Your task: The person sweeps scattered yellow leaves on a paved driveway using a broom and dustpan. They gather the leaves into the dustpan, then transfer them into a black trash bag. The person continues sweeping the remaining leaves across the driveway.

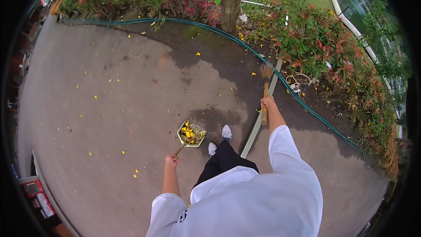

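My left hand (172, 160) is closed around the wooden handle (180, 149) of a dustpan (201, 129), which is held low over or on the pavement; I cannot tell if it touches. Yellow blossoms (188, 133) and brown dry leaves lie inside the pan. In my right hand (268, 102) is a stick broom (265, 85) with a thick bamboo-like handle. Its bristles (266, 70) point away from me, beside the green hoses. Whether they touch the ground is unclear.
Green hoses (227, 35) curve along the planting bed. A pale metal strip (255, 135) crosses the ground at my right. Yellow petals (198, 53) are scattered over the pavement (138, 98). Ahead stands a tree trunk (231, 5) among shrubs (312, 46). My shoes (226, 132) are near the dustpan.
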Tool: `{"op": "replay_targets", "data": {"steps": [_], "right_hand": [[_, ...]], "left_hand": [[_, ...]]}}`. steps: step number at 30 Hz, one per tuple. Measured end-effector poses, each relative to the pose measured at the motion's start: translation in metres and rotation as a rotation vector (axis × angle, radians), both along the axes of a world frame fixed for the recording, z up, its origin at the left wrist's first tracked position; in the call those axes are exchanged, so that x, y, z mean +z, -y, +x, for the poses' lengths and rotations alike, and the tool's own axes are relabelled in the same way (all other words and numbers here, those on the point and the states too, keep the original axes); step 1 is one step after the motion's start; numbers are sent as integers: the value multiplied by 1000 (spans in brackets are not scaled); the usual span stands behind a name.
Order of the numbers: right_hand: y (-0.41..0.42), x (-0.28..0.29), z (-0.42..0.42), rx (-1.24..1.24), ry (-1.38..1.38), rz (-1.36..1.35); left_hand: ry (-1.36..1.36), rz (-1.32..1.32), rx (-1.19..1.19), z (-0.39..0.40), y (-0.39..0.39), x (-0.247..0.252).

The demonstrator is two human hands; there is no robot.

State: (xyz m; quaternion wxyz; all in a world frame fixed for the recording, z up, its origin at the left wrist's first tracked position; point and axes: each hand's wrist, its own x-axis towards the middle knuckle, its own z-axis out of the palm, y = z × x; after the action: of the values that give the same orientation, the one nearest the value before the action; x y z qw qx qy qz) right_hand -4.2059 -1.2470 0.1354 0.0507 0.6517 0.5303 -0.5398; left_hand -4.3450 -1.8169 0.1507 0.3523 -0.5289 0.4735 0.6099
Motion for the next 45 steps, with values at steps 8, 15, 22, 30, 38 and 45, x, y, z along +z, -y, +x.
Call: {"op": "replay_targets", "data": {"steps": [8, 15, 22, 30, 38, 45], "right_hand": [[131, -20, 21, 462, 178, 60], [219, 116, 48, 692, 90, -412], [194, 191, 67, 678, -30, -780], [208, 167, 47, 625, -31, -379], [305, 84, 36, 990, 191, -330], [323, 186, 88, 1015, 51, -620]], "left_hand": [[-63, -168, -60, 0, -30, 7], [-58, -219, -17, -10, -33, 4], [-71, -200, -26, -1, -29, 13], [-124, -105, 35, 11, -7, 18], [-123, -12, -42, 7, -4, 20], [-80, 113, -54, 7, 12, 15]]}}
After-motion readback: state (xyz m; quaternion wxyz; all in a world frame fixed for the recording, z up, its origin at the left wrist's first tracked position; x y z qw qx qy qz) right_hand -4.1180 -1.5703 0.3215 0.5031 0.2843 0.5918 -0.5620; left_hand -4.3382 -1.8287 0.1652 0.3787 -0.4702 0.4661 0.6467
